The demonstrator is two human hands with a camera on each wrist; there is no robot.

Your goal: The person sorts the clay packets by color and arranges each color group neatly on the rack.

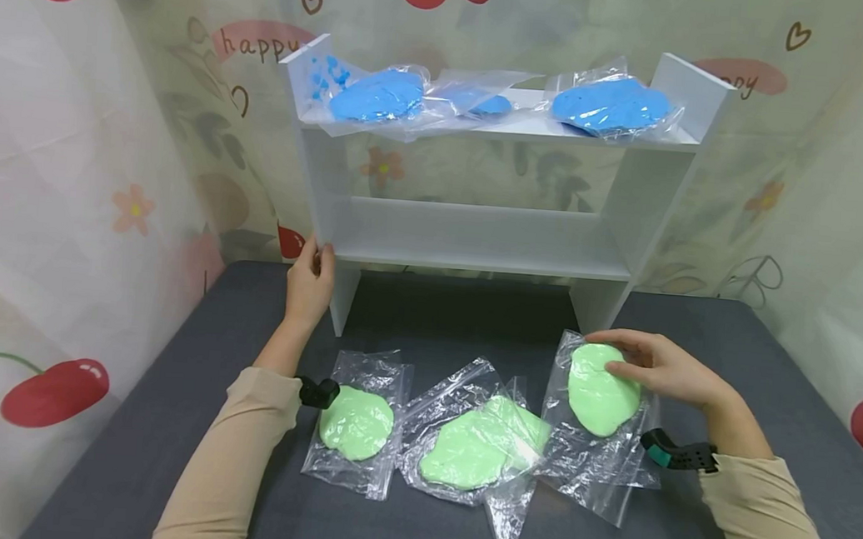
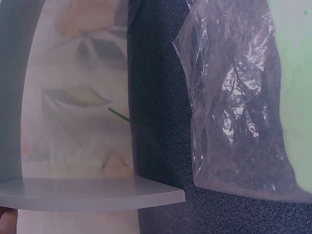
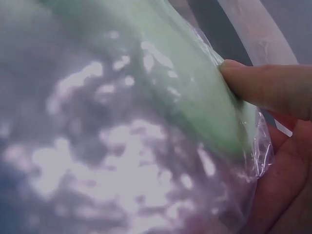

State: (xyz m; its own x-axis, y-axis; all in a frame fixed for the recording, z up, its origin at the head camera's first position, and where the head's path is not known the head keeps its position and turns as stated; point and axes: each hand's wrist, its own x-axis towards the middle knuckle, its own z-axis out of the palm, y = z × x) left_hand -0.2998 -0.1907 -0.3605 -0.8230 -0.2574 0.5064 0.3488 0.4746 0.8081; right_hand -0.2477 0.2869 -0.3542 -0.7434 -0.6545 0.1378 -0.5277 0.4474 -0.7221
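My right hand [image 1: 661,369] pinches a clear plastic bag holding a flat light-green lump of slime or clay [image 1: 594,389], thumb on top and fingers behind its edge. Close up in the right wrist view, the thumb [image 3: 265,87] presses the bag beside the green lump [image 3: 195,97]. My left hand [image 1: 308,286] grips the left side panel of a white two-tier shelf [image 1: 479,239] near its lower board. In the left wrist view the shelf's board [image 2: 97,192] shows, with a bit of a finger [image 2: 7,222] at the corner.
Two bagged green lumps, one at left [image 1: 356,423] and one in the middle [image 1: 467,447], lie on the dark table [image 1: 353,531]. On the upper shelf are bagged blue lumps [image 1: 379,95] [image 1: 608,105]. A patterned curtain [image 1: 149,116] surrounds the table.
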